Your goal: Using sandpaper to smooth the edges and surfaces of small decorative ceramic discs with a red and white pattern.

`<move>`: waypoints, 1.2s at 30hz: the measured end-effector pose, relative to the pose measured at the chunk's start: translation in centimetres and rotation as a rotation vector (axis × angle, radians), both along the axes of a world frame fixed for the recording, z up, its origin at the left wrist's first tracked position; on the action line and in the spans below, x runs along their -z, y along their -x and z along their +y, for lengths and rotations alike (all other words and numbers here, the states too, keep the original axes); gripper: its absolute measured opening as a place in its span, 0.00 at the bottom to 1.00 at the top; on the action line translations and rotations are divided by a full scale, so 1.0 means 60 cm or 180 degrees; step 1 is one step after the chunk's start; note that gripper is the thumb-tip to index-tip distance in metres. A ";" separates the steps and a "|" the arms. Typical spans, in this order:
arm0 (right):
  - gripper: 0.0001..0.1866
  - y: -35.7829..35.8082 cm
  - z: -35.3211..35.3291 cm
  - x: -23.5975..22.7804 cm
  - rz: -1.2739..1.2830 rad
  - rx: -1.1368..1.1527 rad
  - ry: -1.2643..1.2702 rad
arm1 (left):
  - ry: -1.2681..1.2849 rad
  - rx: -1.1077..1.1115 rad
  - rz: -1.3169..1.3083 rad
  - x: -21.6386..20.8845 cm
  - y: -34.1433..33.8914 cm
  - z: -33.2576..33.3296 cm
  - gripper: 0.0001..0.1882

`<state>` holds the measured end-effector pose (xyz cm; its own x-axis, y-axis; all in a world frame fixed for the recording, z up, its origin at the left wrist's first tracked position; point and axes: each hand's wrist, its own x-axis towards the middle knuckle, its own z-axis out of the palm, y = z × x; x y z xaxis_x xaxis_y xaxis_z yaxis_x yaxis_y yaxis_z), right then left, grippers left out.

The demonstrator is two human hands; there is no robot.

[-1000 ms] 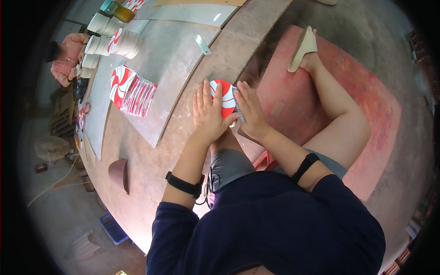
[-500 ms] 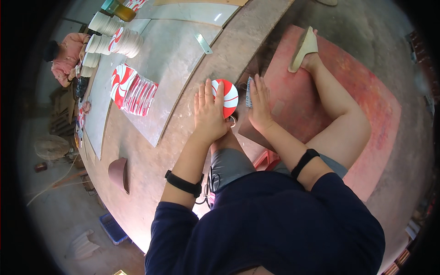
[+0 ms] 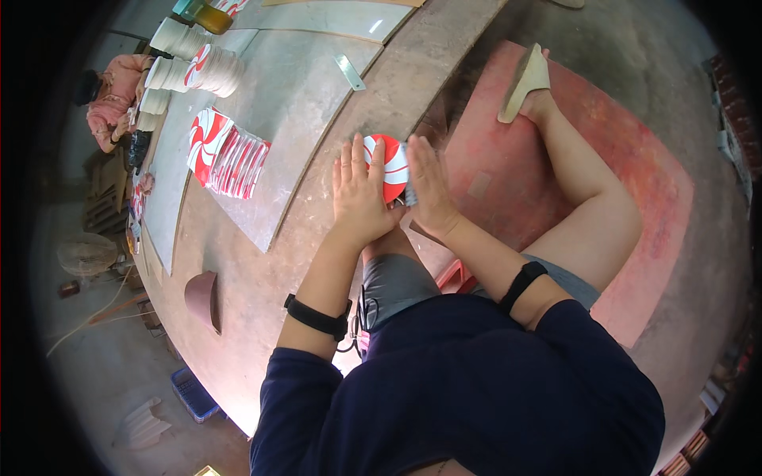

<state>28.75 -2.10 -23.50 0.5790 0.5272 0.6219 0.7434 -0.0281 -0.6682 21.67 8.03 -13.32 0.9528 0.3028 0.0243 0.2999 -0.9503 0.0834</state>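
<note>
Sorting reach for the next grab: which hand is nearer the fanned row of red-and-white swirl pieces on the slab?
Left. The left hand lies just right of the swirl row; the right hand sits farther right, beyond the red-and-white disc.

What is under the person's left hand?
The left hand lies flat on a red-and-white swirl disc, which rests against the right hand. Its covered part and the bench below stay hidden.

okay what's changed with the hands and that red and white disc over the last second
The right hand turned from lying flat on the red and white swirl disc to standing on edge against its right side. The left hand stayed flat on the disc, and the row of swirl discs on the table stayed put.
</note>
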 end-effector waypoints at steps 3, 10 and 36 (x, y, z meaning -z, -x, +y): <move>0.36 -0.018 -0.011 0.021 0.0218 0.0438 0.0379 | 0.0074 0.0041 -0.0043 -0.001 -0.001 -0.001 0.56; 0.35 -0.009 -0.010 0.015 0.0042 0.0003 -0.0023 | 0.0029 0.0024 -0.0070 -0.003 0.002 0.001 0.57; 0.32 0.003 -0.013 -0.026 -0.0338 0.0081 -0.0008 | 0.0144 0.0053 -0.0162 0.007 0.007 0.013 0.56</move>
